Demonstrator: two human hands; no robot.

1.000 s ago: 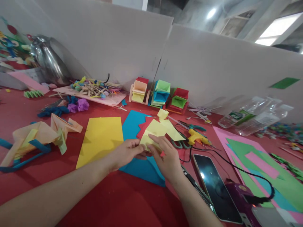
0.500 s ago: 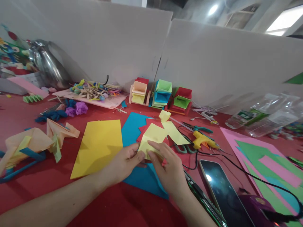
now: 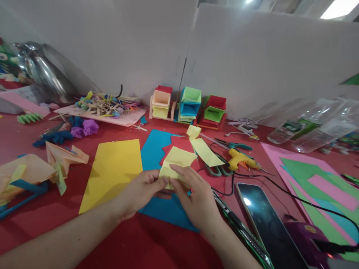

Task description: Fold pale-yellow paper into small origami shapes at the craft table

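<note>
A pale yellow piece of paper (image 3: 179,157) with a crease across it is held between both hands above the blue and red sheets. My left hand (image 3: 148,186) pinches its lower left edge, thumb on top. My right hand (image 3: 193,192) grips the lower right part, with the index finger lying along the fold. Under them lie a blue sheet (image 3: 157,144) and a jagged red piece of paper (image 3: 183,142). Left of these is a yellow sheet (image 3: 114,168). A pale yellow strip (image 3: 206,151) rests just beyond my right hand.
Folded paper boxes (image 3: 190,101) stand along the white partition (image 3: 238,67). On the right are a yellow glue gun (image 3: 241,160) with a black cord, pliers (image 3: 235,145), a phone (image 3: 269,224), a cutter (image 3: 244,231) and plastic bottles (image 3: 303,127). A metal jug (image 3: 45,74) stands far left.
The view has tilted down and shifted slightly. Both hands keep hold of the pale yellow paper, whose lower part now looks folded up a little more under the fingers.
</note>
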